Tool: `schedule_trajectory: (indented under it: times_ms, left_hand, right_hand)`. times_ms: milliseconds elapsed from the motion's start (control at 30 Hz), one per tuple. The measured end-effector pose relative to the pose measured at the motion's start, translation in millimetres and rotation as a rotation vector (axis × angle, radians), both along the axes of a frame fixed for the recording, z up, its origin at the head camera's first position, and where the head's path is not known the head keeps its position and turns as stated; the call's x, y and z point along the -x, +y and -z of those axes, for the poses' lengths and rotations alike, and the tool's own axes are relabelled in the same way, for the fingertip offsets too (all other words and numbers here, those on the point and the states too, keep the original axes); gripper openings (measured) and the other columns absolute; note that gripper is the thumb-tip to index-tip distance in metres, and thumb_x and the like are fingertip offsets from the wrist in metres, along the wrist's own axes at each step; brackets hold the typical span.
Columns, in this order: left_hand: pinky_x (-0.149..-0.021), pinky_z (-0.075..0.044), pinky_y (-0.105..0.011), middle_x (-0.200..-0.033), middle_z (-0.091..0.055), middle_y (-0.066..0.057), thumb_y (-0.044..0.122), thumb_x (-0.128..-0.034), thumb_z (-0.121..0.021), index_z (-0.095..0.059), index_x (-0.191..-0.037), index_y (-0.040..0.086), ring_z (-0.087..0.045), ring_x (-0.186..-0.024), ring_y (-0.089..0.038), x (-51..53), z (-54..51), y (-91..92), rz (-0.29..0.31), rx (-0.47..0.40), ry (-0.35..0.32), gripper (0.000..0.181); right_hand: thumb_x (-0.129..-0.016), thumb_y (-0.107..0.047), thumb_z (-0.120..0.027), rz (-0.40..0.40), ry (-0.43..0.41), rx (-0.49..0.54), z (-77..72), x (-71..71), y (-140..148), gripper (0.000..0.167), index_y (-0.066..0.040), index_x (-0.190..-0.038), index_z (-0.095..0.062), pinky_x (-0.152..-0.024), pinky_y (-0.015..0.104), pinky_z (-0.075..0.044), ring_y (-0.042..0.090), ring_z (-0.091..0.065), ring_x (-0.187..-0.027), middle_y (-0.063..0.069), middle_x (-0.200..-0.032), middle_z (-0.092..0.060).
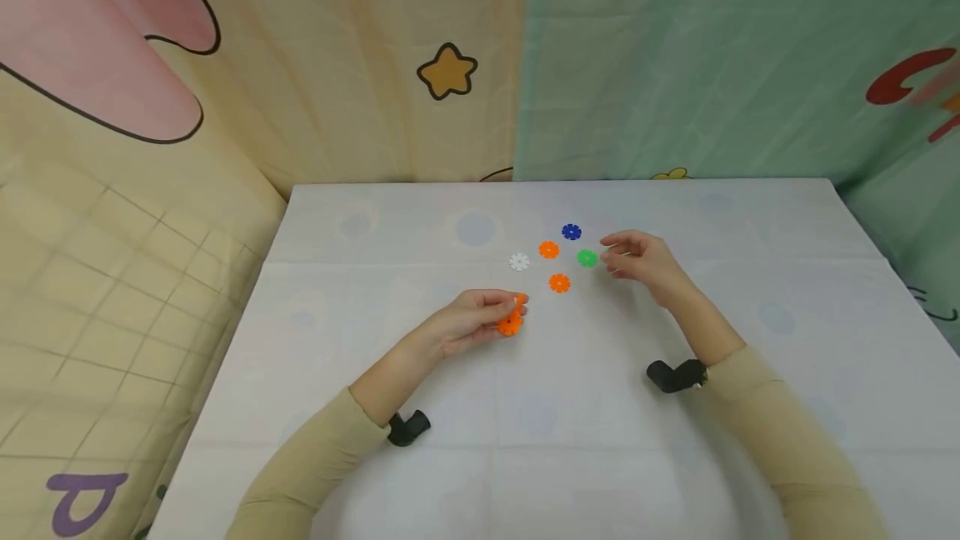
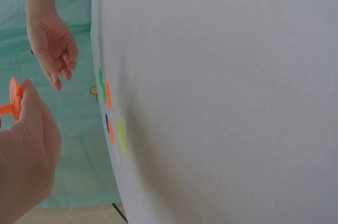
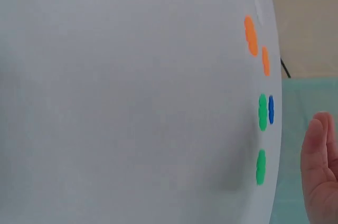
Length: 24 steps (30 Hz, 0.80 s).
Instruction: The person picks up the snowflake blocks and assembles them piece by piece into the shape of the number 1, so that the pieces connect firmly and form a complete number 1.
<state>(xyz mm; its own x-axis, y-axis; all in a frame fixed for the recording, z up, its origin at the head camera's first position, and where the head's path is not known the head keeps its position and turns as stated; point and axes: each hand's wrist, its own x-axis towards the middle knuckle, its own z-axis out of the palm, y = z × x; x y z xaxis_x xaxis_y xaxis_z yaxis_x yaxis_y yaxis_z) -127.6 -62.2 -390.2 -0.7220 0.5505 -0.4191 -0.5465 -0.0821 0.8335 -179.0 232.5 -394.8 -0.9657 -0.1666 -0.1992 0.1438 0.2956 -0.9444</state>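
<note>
Head view: left hand [image 1: 474, 322] pinches orange discs [image 1: 511, 323] above white table [image 1: 585, 473], near white disc [image 1: 519, 262]; right hand [image 1: 643, 263], fingers relaxed and empty, hovers just beside green disc [image 1: 587, 258].

The left hand [image 1: 471, 321] grips joined discs [image 1: 511, 326] above the table [image 1: 577, 407]. On the table, straight beyond the grip, lies a first disc [image 1: 519, 262]. Beyond the grip and to its right lie a second disc [image 1: 559, 283], a third disc [image 1: 549, 250] behind that, and a fourth disc [image 1: 572, 232] farthest back. A fifth disc [image 1: 587, 258] lies farther right of the grip, near the right hand [image 1: 645, 263]; a sixth disc [image 3: 261, 167] lies right of the fifth.
</note>
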Motion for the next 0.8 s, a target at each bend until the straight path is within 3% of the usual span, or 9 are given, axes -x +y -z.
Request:
schedule_trajectory:
  times_ms: [300, 467, 600, 800]
  left_hand:
    - [-0.068, -0.049, -0.017, -0.127, -0.052, -0.023, 0.008, -0.0964, -0.05, -0.048, -0.13, -0.008, -0.058, -0.082, -0.01, 2.1, -0.3, -0.4, -0.017, 0.026, 0.01, 0.037]
    - [-0.069, -0.049, -0.019, -0.132, -0.046, -0.025, 0.007, -0.0964, -0.049, -0.045, -0.132, -0.008, -0.058, -0.082, -0.01, 3.5, -1.5, -1.8, -0.016, 0.029, 0.013, 0.039]
    - [-0.073, -0.049, -0.021, -0.133, -0.045, -0.025, 0.007, -0.096, -0.049, -0.044, -0.133, -0.006, -0.056, -0.081, -0.009, 4.5, -1.2, -3.2, -0.019, 0.038, 0.01, 0.04]
    - [-0.073, -0.048, -0.021, -0.109, -0.059, -0.006, 0.009, -0.0956, -0.05, -0.042, -0.136, -0.003, -0.055, -0.08, -0.009, 4.6, -0.2, -4.7, -0.014, 0.036, 0.005, 0.043]
  right_hand:
    - [-0.092, -0.015, -0.06, 0.068, -0.075, -0.107, 1.8, 24.4, 25.8, 0.047, 0.009, -0.129, -0.045, -0.073, 0.02, -0.051, 0.009, -0.059, -0.078, -0.004, -0.088, -0.056]
    - [-0.09, -0.015, -0.063, 0.093, -0.053, -0.206, 10.9, 30.3, 32.8, 0.045, 0.008, -0.125, -0.05, -0.068, 0.02, -0.048, 0.005, -0.056, -0.07, -0.005, -0.081, -0.057]
    - [-0.089, -0.015, -0.064, 0.099, -0.064, -0.251, 17.5, 34.5, 35.0, 0.044, 0.008, -0.124, -0.051, -0.065, 0.021, -0.048, 0.004, -0.057, -0.068, -0.001, -0.086, -0.059]
    - [-0.086, -0.016, -0.067, 0.093, -0.051, -0.336, 22.6, 39.8, 27.7, 0.044, 0.006, -0.122, -0.055, -0.061, 0.021, -0.045, 0.008, -0.052, -0.066, 0.011, -0.097, -0.057]
